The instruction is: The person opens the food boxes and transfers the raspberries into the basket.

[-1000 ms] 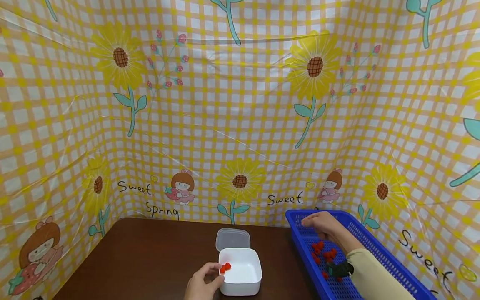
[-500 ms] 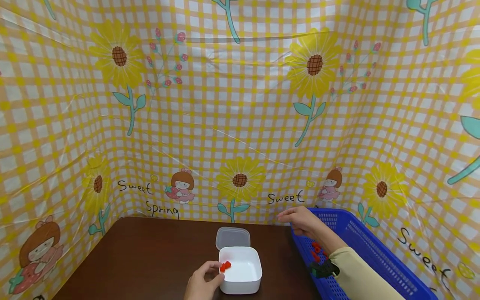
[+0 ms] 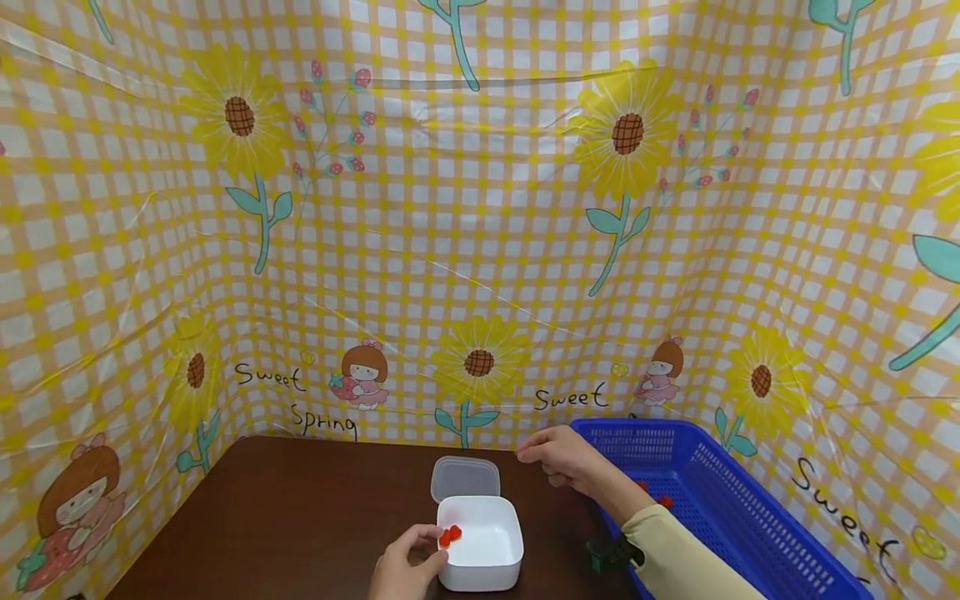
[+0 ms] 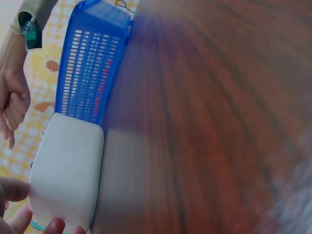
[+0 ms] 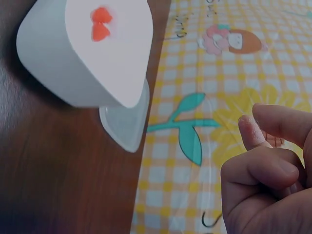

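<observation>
A white square box [image 3: 480,575] stands at the table's front middle. My left hand [image 3: 408,562] holds its left side, fingers and thumb set apart against the wall; the left wrist view shows fingertips [image 4: 14,189] at the box's end. Small red pieces [image 5: 101,23] lie inside by that left wall. My right hand [image 3: 566,458] hovers over the table between box and basket, and appears in the right wrist view [image 5: 273,175] with index finger and thumb close together and the other fingers loosely bent. Nothing shows between them.
A blue perforated basket [image 3: 675,446] stands at the right, with small red pieces [image 3: 664,502] in it, partly hidden by my right arm. Behind the box lies a translucent lid [image 3: 465,479] on the dark table [image 3: 315,500]. Patterned cloth [image 3: 420,275] encloses the back and sides.
My right hand has moved left from over the blue basket, past its edge, to above the table. The left hand, the box and the red pieces in it have stayed put.
</observation>
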